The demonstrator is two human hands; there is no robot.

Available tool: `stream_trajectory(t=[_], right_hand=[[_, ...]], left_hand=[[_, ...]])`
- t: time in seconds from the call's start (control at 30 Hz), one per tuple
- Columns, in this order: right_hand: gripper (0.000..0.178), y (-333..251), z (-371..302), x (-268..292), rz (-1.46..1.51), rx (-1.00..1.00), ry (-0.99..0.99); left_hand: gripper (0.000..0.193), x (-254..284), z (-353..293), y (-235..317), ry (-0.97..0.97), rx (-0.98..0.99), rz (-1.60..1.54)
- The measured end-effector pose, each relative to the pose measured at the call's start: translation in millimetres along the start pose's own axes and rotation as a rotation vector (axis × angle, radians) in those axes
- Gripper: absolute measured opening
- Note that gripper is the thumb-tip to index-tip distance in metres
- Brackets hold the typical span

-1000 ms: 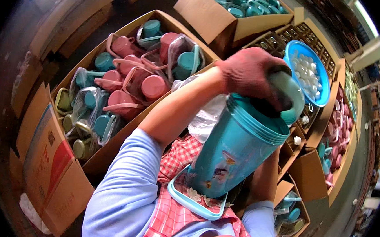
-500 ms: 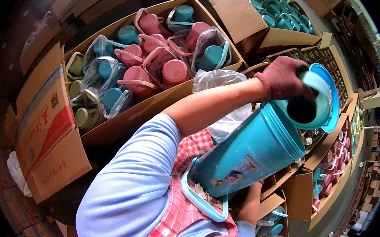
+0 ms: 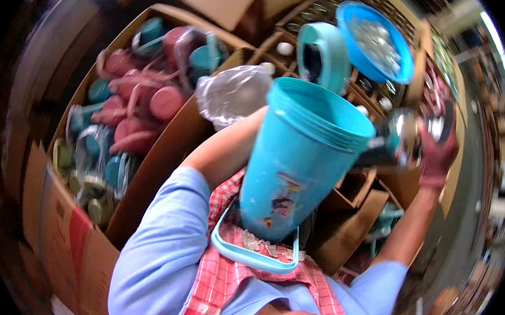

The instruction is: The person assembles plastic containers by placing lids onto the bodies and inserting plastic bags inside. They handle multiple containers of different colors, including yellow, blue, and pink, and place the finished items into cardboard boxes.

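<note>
A tall teal plastic flask body (image 3: 299, 161) stands tilted against my apron, its threaded mouth upward and its light-blue handle (image 3: 257, 262) hanging low in front. My left forearm reaches behind it, so the left hand is hidden. At the right, my right hand (image 3: 438, 153), in a dark red glove, is closed round one end of a shiny silvery flask liner (image 3: 403, 133), blurred by motion. The liner's other end passes behind the flask body. Beyond the mouth sits a pale teal flask top (image 3: 332, 60) with a dark opening; whether my left hand touches it cannot be seen.
On the left is a large carton (image 3: 161, 201) of pink, teal and green flasks, some in clear bags. A blue basin (image 3: 407, 69) of clear, glossy pieces sits on a divided carton holding white-capped liners. Crumpled clear plastic (image 3: 233, 92) lies by the left forearm.
My left hand has gone from above the flask body to behind it, and the flask top stands apart. The flask body is more upright. My right hand has come up with the liner.
</note>
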State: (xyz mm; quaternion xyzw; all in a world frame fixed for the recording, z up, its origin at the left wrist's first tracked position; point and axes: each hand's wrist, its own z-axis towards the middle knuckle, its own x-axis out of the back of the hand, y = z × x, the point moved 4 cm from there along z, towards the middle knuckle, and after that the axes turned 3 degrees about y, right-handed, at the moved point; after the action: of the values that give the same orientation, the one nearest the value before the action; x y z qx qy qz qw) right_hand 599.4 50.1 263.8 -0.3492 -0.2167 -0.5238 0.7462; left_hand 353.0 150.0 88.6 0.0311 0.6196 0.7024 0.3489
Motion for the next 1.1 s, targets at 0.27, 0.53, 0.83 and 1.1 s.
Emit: stream_trajectory(t=[0.27,0.53,0.83,1.1], right_hand=[[0.062,-149.1,48.4,5.9,0.012,0.876,-0.11],[0.032,14.6,48.8,-46.4,1.206,0.243,-0.045],[0.048,1.1,2.3,-84.7,1.487,-0.431,-0.397],[0.073,-75.6,7.0,-74.8,0.766,-0.236,-0.894]], left_hand=[[0.026,-30.4,53.1,41.6,-0.003,0.033,-0.148],[0.026,-9.1,73.8,68.3,0.045,0.017,-0.259],[0.027,-3.7,49.6,43.5,0.001,0.09,-0.455],[0.027,-2.6,29.1,105.7,0.218,-0.019,-0.567]])
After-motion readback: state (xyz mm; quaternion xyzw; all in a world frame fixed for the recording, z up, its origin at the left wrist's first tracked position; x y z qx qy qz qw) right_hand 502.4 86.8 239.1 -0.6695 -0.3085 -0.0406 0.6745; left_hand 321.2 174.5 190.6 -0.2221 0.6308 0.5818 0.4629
